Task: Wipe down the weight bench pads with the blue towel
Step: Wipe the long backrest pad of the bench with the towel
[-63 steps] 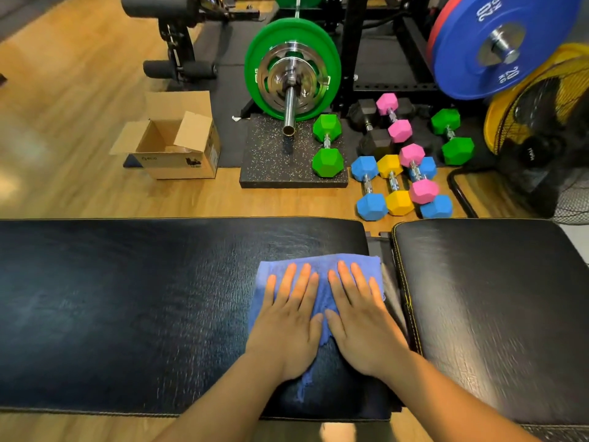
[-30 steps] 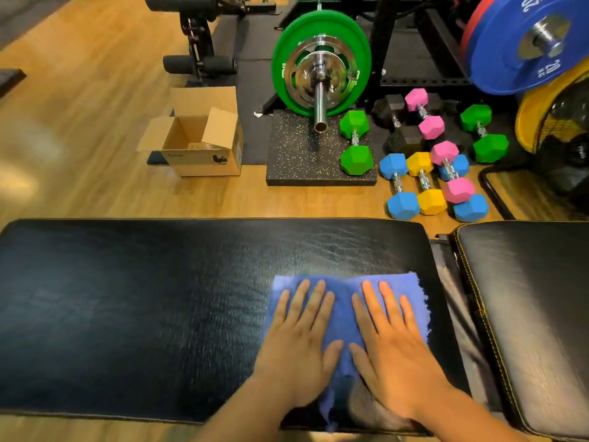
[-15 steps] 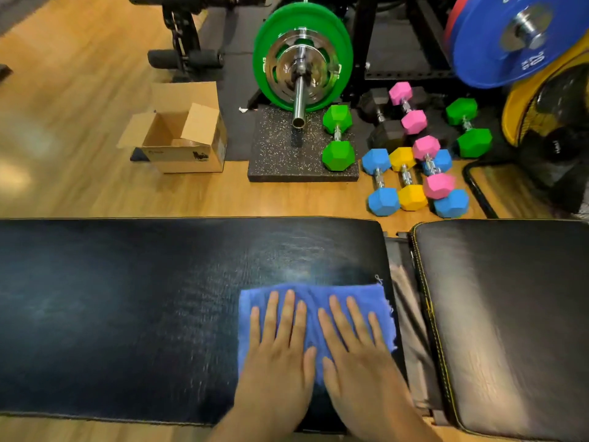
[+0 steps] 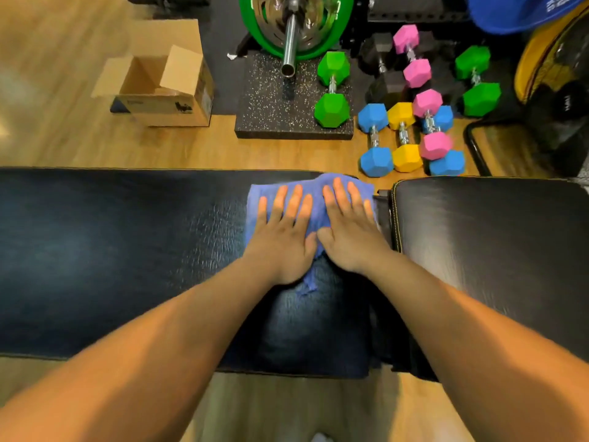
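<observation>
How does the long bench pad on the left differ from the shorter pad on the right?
The long pad runs off the picture's left edge; the shorter pad looks squarer and more compact. The blue towel lies on the long pad under the left hand and right hand; the shorter pad is bare. Yellow stitching shows plainly along the shorter pad's edge. Both are black, shiny and crinkled, with a gap between them.

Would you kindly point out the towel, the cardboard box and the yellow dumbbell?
towel (image 4: 314,189): head view, bare far edge beyond the fingertips.
cardboard box (image 4: 165,111): head view, its near side wall.
yellow dumbbell (image 4: 407,157): head view, its near head.
</observation>
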